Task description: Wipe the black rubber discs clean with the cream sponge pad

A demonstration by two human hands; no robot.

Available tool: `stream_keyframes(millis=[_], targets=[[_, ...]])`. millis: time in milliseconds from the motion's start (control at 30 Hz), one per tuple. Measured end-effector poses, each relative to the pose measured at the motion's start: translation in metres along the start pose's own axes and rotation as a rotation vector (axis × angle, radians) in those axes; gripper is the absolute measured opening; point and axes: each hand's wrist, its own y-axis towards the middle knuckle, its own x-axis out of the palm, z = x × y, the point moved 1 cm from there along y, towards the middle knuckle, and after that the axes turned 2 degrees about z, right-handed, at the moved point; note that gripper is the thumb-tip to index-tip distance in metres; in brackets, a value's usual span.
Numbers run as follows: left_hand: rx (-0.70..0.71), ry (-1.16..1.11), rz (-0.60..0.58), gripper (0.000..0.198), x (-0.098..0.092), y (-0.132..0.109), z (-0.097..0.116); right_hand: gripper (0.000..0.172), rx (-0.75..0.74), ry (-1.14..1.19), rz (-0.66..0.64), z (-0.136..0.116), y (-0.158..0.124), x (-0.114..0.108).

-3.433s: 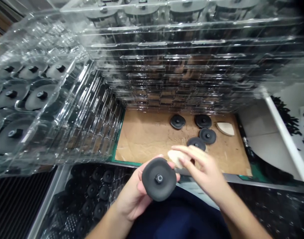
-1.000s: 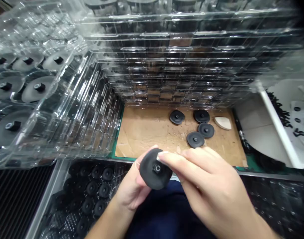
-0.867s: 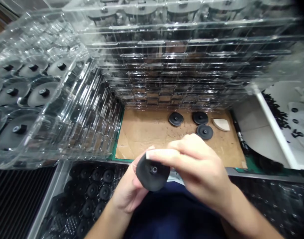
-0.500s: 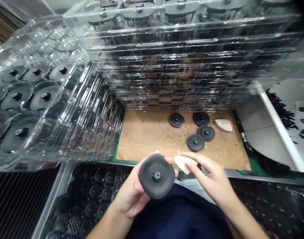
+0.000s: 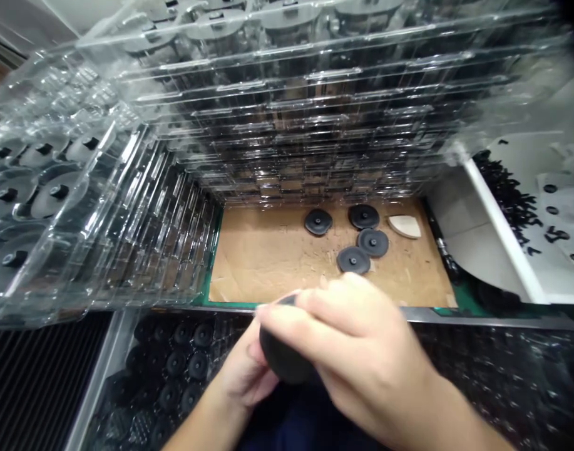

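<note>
Stacks of clear plastic trays (image 5: 291, 125) wall in the space ahead of and to the left of the hands, leaving a bare patch of brown cardboard (image 5: 268, 257) on the table just beyond them as the only open room; its near edge runs along a metal rail directly past the fingertips. On that cardboard, forward and to the right of the hands, lie four loose black discs (image 5: 353, 259) and a pale wedge-shaped pad (image 5: 404, 226). Below and left of the hands sits a dark tray of small black parts (image 5: 174, 369). The left hand (image 5: 242, 376) is curled from beneath around a black disc (image 5: 281, 360), gripping it. The right hand (image 5: 357, 351) lies over the disc's face with fingers bent and pressed on it; whether it has anything under its fingers cannot be told. Half a second ago the disc's face and centre nut were fully exposed and the right hand held a pale pad beside it; now the right hand covers most of the disc.
</note>
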Motion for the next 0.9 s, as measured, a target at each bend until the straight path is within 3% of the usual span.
stream_keyframes(millis=[133,200,300,400,467,533,633,700,833,900], targets=[[0.039,-0.031,-0.047,0.054,0.007,0.007,0.003,0.025,0.077,0.021,0.162,-0.012,-0.014,0.007],[0.055,-0.076,-0.034,0.056,0.006,0.010,0.003,0.026,0.110,-0.020,0.178,-0.016,-0.027,0.009],[0.070,-0.112,-0.037,0.056,0.007,0.013,0.002,0.024,0.155,0.179,0.140,-0.012,-0.040,0.006],[0.084,-0.098,0.018,0.056,0.013,0.014,0.002,0.021,0.357,0.404,0.159,0.003,-0.040,0.001],[0.095,-0.090,0.070,0.057,0.016,0.014,0.003,0.021,0.499,0.394,0.250,0.009,-0.037,-0.002],[0.103,-0.104,0.082,0.054,0.017,0.015,0.002,0.025,0.547,0.311,0.322,0.007,-0.032,-0.002],[0.116,-0.131,0.018,0.048,0.015,0.017,0.000,0.028,0.317,0.190,0.311,-0.005,-0.023,0.003],[0.138,-0.124,0.004,0.049,0.011,0.016,0.000,0.027,0.163,0.183,0.212,-0.011,-0.018,0.008],[0.140,-0.056,0.125,0.058,0.005,0.014,-0.001,0.020,0.164,0.218,-0.030,-0.011,-0.005,0.013],[0.098,-0.039,0.146,0.060,0.004,0.013,-0.002,0.021,0.134,0.136,0.041,-0.012,0.002,0.015]])
